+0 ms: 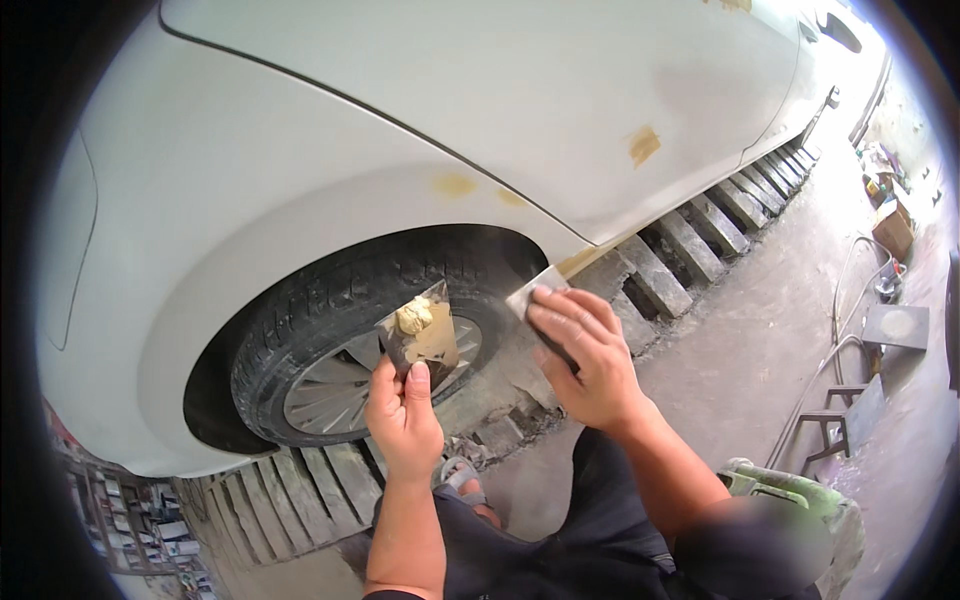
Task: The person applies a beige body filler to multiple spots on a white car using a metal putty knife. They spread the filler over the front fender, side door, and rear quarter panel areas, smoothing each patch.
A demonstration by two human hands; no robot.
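My left hand point(408, 420) grips a flat, putty-smeared scraper plate point(440, 374), thumb on its face. A lump of yellow body filler point(413, 316) sits near the plate's upper edge. To its right, my right hand point(592, 358) holds a thin metal putty spreader point(520, 300), fingers laid along it; the spreader and plate are apart. Both hands are in front of the rear wheel point(330, 390) of a white car point(330, 150). Tan filler patches mark the wheel-arch edge point(455, 184), the door point(645, 146) and the sill point(577, 262).
Slatted floor grating point(690, 245) runs beneath the car. On the right are a small stool point(835, 420), a hose point(838, 315) and a cardboard box point(893, 232). A green plastic seat point(765, 482) is beside my right arm. Shelves with boxes point(130, 520) stand at the lower left.
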